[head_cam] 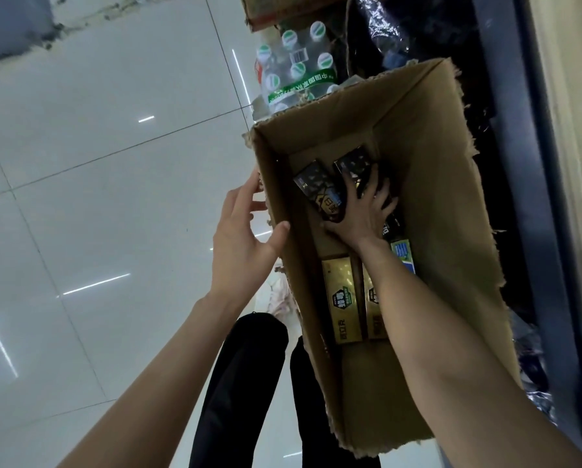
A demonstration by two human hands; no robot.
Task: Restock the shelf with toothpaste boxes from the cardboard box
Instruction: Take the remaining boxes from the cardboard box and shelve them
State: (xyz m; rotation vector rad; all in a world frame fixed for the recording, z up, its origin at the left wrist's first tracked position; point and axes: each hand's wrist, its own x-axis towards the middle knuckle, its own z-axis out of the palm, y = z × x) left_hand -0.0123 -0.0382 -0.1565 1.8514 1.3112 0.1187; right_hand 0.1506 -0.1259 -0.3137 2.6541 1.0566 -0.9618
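An open brown cardboard box (pixel 431 184) with torn edges stands on the floor in front of me. Inside lie two black toothpaste boxes (pixel 316 184) at the far end and two gold toothpaste boxes (pixel 341 298) nearer me. My right hand (pixel 363 211) reaches deep into the box, its fingers spread over the black toothpaste boxes and curling around them. My left hand (pixel 245 238) grips the box's left wall near its top edge, thumb inside and fingers outside. A blue-and-green box (pixel 402 255) peeks out beside my right forearm. The shelf is not clearly in view.
A shrink-wrapped pack of water bottles (pixel 293 65) with green caps stands beyond the box, with another carton (pixel 266 11) behind it. Dark plastic-wrapped goods (pixel 401 25) and a dark fixture edge (pixel 519 163) run along the right. Glossy white floor tiles (pixel 97 197) spread to the left. My dark trouser legs show below.
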